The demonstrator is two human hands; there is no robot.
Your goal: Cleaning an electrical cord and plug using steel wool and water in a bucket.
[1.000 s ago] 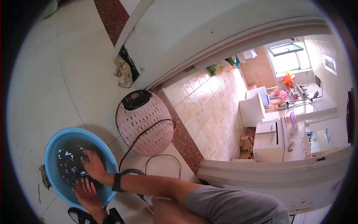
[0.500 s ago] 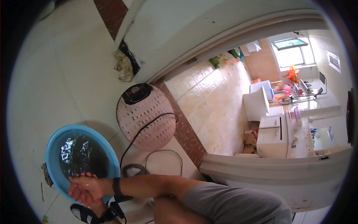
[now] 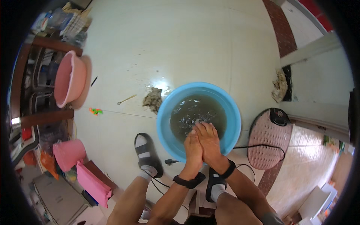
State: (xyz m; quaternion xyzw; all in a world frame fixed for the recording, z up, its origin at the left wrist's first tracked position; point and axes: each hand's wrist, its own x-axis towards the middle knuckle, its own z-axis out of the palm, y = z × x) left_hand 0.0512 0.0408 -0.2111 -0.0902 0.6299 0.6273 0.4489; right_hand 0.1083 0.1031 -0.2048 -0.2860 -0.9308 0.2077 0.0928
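Observation:
Over the near part of a light blue basin [image 3: 162, 125] of murky water [image 3: 187, 108], my two hands are pressed against each other. The fingers of my right hand [image 3: 210, 144] are stretched out toward the water. My left hand [image 3: 193, 150] lies along its left side, partly covered by it, with the fingers that show extended. Nothing can be seen held in either. A dark band circles each wrist. Just left of the basin, a crumpled, dirty grey-brown rag [image 3: 152, 100] lies on the floor.
A pink footrest-like device [image 3: 268, 142] with a black cord stands to the right; a black plug [image 3: 171, 162] lies near the basin. To the left are a pink tub [image 3: 71, 80], a small stick [image 3: 126, 99] and a green-orange toy [image 3: 96, 111]. My sandalled feet flank the basin's near side.
The view has swung left, bringing the basin to the middle and the pink tub into sight. My hands, earlier at the basin's near rim, are now together over the water.

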